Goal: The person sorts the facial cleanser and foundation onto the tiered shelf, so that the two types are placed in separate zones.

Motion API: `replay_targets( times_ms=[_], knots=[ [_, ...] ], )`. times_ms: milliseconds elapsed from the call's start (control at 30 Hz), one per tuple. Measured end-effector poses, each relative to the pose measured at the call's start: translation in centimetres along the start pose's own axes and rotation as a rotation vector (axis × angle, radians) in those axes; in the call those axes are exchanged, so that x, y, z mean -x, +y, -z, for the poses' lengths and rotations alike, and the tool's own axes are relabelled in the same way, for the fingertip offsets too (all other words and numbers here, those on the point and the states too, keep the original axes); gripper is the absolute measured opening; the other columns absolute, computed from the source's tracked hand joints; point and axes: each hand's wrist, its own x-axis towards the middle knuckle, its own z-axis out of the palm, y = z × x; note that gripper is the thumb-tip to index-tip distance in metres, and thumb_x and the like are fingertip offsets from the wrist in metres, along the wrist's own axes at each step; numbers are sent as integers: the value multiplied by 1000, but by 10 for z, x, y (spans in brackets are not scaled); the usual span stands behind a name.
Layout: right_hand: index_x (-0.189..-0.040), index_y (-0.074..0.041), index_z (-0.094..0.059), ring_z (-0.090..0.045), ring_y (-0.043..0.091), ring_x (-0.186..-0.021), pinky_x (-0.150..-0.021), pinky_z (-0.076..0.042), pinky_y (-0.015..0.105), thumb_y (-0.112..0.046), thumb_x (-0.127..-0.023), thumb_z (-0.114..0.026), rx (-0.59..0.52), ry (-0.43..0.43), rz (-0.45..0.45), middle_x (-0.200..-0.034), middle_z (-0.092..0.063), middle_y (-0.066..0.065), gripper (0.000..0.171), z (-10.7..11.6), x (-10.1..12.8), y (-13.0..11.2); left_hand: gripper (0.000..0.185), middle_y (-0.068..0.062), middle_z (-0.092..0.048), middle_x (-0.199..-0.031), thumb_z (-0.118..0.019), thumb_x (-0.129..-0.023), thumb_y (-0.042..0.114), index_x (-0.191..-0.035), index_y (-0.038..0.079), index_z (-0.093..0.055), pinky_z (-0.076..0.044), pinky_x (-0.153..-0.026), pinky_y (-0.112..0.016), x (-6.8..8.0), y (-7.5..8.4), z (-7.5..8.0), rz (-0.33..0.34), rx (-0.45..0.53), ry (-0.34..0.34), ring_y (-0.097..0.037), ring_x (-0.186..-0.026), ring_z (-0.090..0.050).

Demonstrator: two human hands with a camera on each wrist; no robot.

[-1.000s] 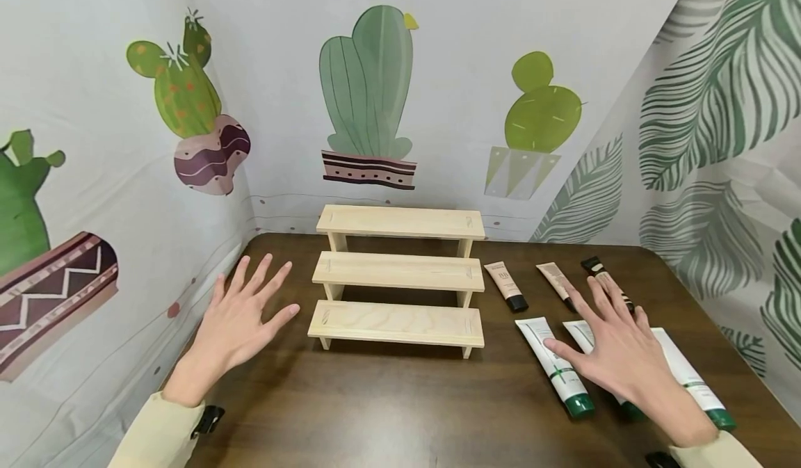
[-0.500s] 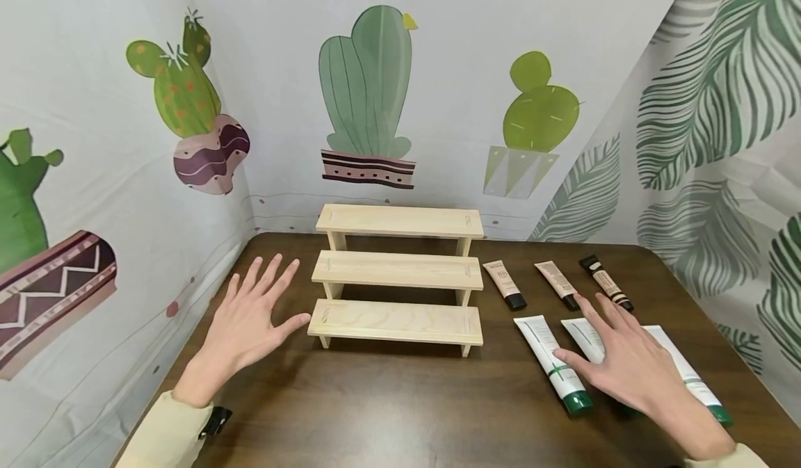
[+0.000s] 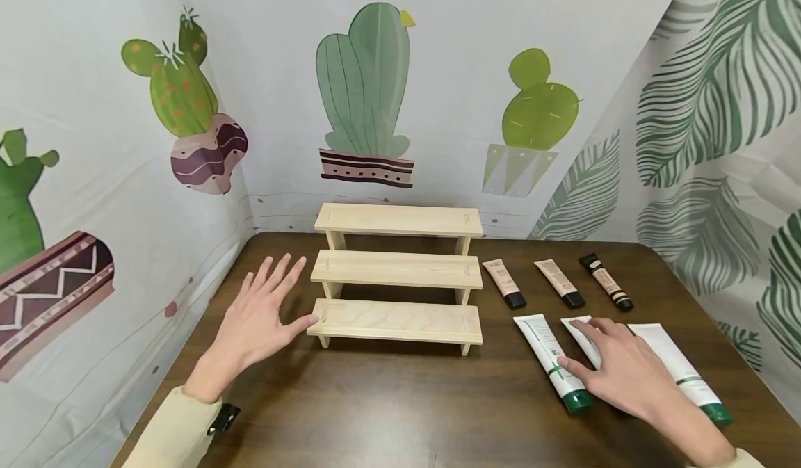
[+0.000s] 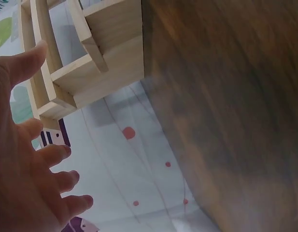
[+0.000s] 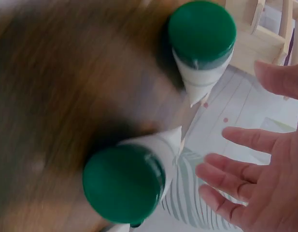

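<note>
Nothing is yet placed on the three-tiered pale wooden stand (image 3: 398, 273): its lowest step is touched by the outspread left hand (image 3: 259, 322), while the middle white, green-capped tube (image 3: 585, 339), flat on the dark surface (image 3: 400, 405), is covered by the loosely spread right hand (image 3: 622, 370), nothing grasped.

A: Obstacles on the table (image 3: 388, 412)?

B: Three-tier wooden rack (image 3: 398, 273) at centre, twelve o'clock, backed close to the wall. Left hand (image 3: 259, 325) at its nine o'clock, thumb at the bottom step's corner. At three o'clock of the rack, three small tubes (image 3: 559, 284) in a row; below them three white green-capped tubes (image 3: 553, 364), right hand (image 3: 626, 374) over the middle one.

A: Free passage?

B: Bare tabletop at six o'clock of the rack, between both hands. All three steps unoccupied.
</note>
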Motion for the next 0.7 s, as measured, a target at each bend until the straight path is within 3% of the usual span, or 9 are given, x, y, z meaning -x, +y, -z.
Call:
replay_targets(
  times_ms=[100, 267, 433, 533, 700],
  knots=[
    [-124, -4, -60, -55, 42, -105, -82, -44, 60, -60, -79, -67, -42, -52, 1, -112, -60, 22, 72, -3, -1, -3, 98, -1, -17, -156, -65, -77, 65, -153, 31, -13, -15, -113, -54, -1, 2, -4, 9, 89, -42, -28, -143, -9],
    [-123, -7, -60, -61, 25, -91, -71, -50, 46, -51, -75, -75, -133, -139, -15, -98, -64, 3, 67, -9, -2, -7, 95, 6, -23, -155, -73, -77, 55, -152, 32, -19, -25, -107, -61, -2, 3, -12, 34, 304, -100, -28, -141, -19],
    [-122, -7, -60, -61, 20, -90, -72, -51, 42, -40, -73, -80, -205, -181, 10, -95, -64, 0, 62, -13, -5, -6, 94, 8, -32, -150, -80, -76, 41, -151, 34, -24, -34, -105, -53, -5, 0, -20, 30, 459, -107, -23, -134, -34],
    [-121, -6, -59, -60, 17, -85, -70, -50, 38, -33, -73, -81, -246, -196, 40, -91, -64, -2, 60, -13, -8, -6, 96, 2, -39, -146, -83, -74, 34, -151, 33, -25, -39, -103, -48, -7, -3, -22, 16, 522, -109, -21, -127, -44],
    [-123, -7, -57, -54, 5, -68, -60, -46, 27, -28, -74, -81, -318, -244, 49, -88, -63, -3, 59, -14, -12, -4, 101, -9, -59, -128, -86, -71, 23, -151, 32, -24, -39, -101, -52, -7, -6, -26, 13, 650, -136, -26, -119, -53]
  ],
)
